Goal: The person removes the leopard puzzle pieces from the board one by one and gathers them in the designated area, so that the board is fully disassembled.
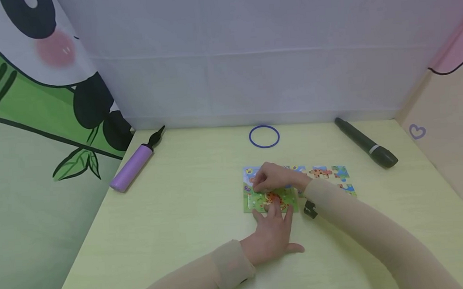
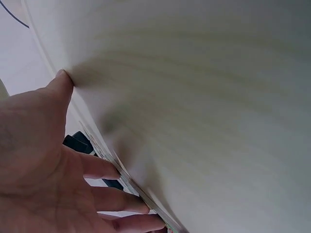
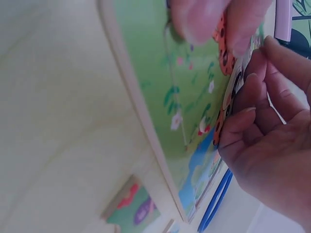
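A jigsaw puzzle board with a green, flowered picture and an orange spotted animal lies flat on the table. My left hand reaches in from the near side, fingers spread and straight, their tips resting on the board's lower part; its thumb points out to the right. Above it, my right hand bends over the board's upper left. In the right wrist view its curled fingers and thumb pinch an orange spotted puzzle piece low over the board, mostly hidden by the fingers. Loose puzzle pieces lie right of the board.
A purple balloon pump lies at the table's left edge. A blue ring is behind the board, and a black microphone lies at the back right. A pale wall closes off the far side.
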`<state>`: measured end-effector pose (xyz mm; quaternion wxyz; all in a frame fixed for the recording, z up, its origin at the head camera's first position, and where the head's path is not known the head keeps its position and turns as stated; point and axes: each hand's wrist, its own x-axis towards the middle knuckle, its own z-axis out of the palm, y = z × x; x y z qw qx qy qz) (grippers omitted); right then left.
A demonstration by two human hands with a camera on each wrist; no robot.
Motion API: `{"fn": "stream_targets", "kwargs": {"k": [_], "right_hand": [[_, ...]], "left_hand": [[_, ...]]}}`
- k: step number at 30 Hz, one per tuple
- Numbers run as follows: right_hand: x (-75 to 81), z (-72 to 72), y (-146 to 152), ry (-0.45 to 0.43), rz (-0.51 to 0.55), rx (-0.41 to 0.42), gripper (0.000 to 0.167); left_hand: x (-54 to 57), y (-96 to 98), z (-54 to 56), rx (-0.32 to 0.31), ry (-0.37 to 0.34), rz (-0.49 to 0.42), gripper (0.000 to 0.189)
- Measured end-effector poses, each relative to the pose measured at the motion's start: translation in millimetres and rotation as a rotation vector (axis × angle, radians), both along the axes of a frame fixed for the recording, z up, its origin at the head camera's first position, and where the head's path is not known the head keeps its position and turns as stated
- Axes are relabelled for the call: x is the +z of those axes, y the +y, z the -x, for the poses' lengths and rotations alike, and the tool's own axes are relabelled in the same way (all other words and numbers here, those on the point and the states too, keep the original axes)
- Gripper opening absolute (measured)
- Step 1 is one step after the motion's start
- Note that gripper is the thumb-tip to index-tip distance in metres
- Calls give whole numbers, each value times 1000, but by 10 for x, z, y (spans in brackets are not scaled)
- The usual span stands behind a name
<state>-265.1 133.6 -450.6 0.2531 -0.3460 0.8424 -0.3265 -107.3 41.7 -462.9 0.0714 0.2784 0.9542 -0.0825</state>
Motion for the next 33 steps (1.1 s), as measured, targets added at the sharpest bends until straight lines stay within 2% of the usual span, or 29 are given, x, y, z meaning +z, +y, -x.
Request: {"fn": "stream_targets", "kwargs": {"k": [9,18,25,33], "right_hand": [[8,-6,1,-26,16,-21,7],[15,31,87,-8,153,-79,10],[70,88,229,28,141,-130,10],[99,128,414,24,151,-186,11]], "left_hand": [[11,6,-19,4,21,29,101],[21,6,-10,7,3,33,100],[22,8,-18,3,16,47,102],[9,13,-11,11,16,35,103]]}}
